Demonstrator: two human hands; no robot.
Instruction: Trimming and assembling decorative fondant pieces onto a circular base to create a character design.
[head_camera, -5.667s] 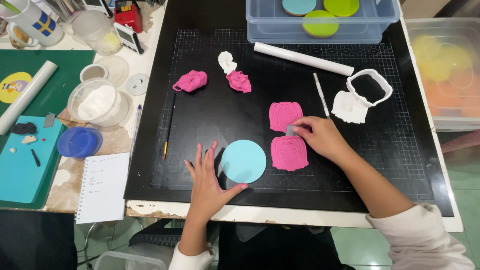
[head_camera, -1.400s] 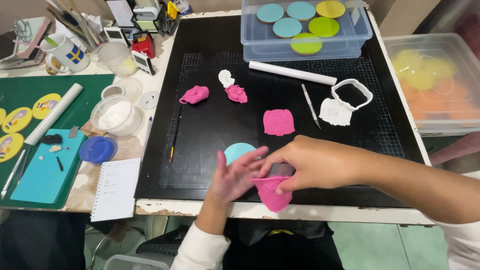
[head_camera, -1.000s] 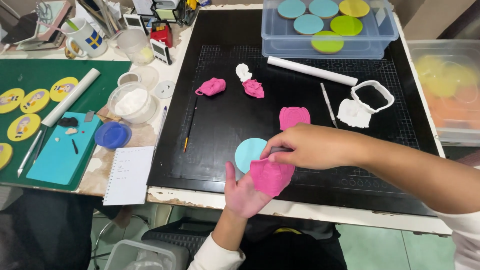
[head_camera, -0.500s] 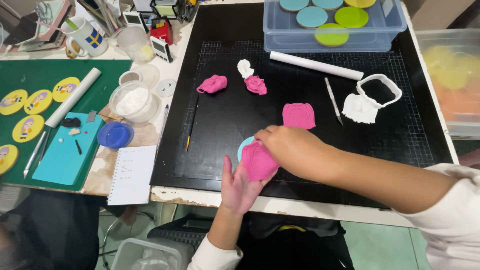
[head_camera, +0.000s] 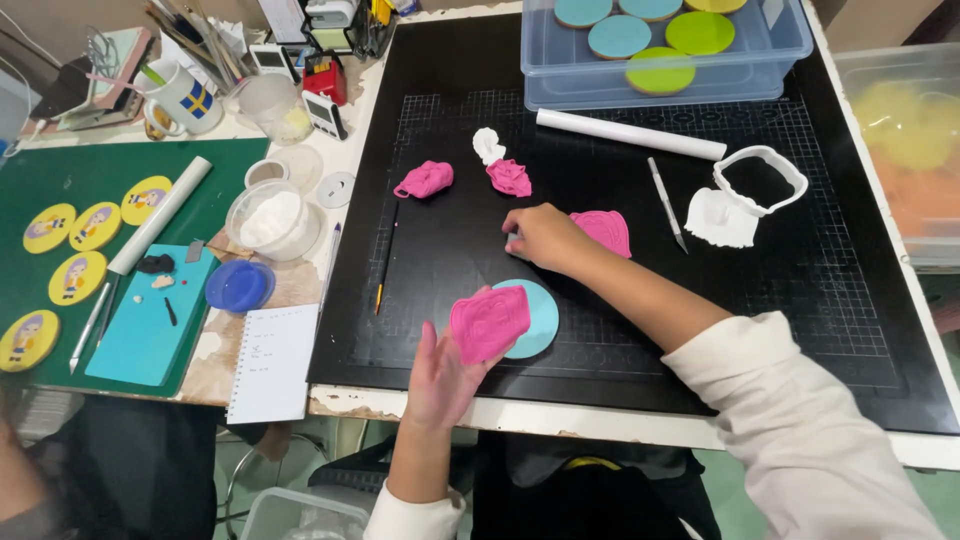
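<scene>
The right hand (head_camera: 540, 235) rests knuckles-up on the black mat (head_camera: 800, 330), its fingers curled under so that whatever sits at their tips cannot be made out; how tightly they close cannot be told. It hides the left edge of a pink cutout (head_camera: 605, 230) lying just beside it. The left hand (head_camera: 440, 375) lies palm-down with its fingers spread flat, holding a second pink piece (head_camera: 490, 322) on its fingertips over the light blue disc (head_camera: 535, 318), so only the disc's right part shows. That piece is well apart from the right hand and touches the left. Farther up the mat lie two pink lumps (head_camera: 425, 180), a white scrap (head_camera: 488, 145), a white roller (head_camera: 630, 135), a knife (head_camera: 665, 200) and a white cutter (head_camera: 760, 180). The tub (head_camera: 560, 75) of discs is cut off at the top edge.
</scene>
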